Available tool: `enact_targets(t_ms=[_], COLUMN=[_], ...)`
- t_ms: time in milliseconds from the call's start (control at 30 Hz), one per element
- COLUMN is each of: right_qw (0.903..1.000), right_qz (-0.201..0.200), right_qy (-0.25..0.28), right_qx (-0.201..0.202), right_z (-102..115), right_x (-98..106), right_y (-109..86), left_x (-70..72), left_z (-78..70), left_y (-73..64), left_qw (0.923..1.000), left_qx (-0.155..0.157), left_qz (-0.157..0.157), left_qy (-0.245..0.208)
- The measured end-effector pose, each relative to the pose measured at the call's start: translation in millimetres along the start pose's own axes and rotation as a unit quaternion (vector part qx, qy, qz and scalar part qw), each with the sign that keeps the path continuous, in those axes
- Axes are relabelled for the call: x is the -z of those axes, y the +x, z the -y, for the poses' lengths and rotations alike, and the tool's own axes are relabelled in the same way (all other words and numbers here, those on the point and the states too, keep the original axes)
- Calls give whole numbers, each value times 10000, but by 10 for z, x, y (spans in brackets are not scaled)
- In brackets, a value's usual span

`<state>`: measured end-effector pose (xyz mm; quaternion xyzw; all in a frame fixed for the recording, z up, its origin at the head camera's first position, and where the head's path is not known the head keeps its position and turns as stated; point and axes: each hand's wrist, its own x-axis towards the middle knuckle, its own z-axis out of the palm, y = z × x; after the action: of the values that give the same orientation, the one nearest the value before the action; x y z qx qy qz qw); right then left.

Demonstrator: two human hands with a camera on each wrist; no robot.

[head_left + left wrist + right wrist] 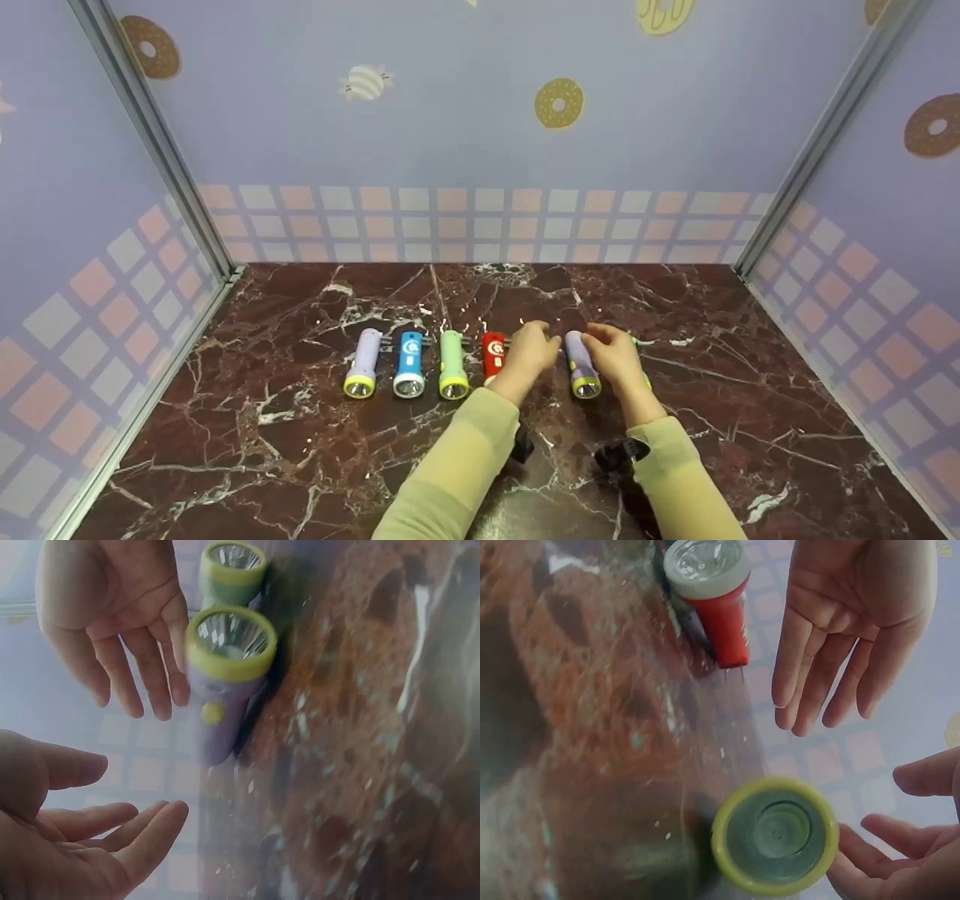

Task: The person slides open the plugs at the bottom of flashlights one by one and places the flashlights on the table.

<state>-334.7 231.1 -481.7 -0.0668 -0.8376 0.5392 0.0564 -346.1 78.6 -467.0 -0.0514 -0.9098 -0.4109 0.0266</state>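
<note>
Flashlights stand in a row on the marble table: a purple one (pixel 364 364), a blue one (pixel 409 365), a light green one (pixel 452 365) and a red one (pixel 494 358) left of centre. My left hand (pixel 531 352) is just right of the red flashlight, partly covering it; its fingers are extended and hold nothing. Another purple flashlight (pixel 579 364) with a yellow rim is beside my right hand (pixel 616 356). The right fingers are loosely extended along that flashlight; whether they touch it I cannot tell. Behind the right hand, a second green flashlight (pixel 234 574) is mostly hidden in the head view.
Dark red marble tabletop (pixel 315 465) with white veins spreads around the row. A patterned back wall (pixel 465 150) and two side walls with metal corner posts (pixel 161 142) enclose it. Black straps (pixel 622 454) sit at the wrists.
</note>
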Motion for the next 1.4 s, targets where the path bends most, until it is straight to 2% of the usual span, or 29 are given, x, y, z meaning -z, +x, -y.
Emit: enact_targets(t_ms=[167,433,633,967,1200,1400], right_qw=[9996,9989,9977,9973,9977,9983], right_qz=[29,221,440,327,391,402], right_qy=[-267,-382,-485,-640,-563,-425], right_qx=[-23,-134,-186,120,11,33], right_z=[-44,-86,-118,-187,-200,-185], right_x=[-13,-29,-41,-78,-95,-98], right_y=[-9,-16,-2,-10,-10,-13], left_x=[-109,-265,-349,-413,-427,-407], left_z=[-3,-9,-2,30,60,68], left_y=[-23,-49,-58,-72,-78,-84], left_qw=[9999,9987,9980,9974,9978,9970], left_qx=[91,296,279,205,225,203], left_qz=[126,322,422,392,293,191], left_qy=[41,-275,-377,-573,-542,-728])
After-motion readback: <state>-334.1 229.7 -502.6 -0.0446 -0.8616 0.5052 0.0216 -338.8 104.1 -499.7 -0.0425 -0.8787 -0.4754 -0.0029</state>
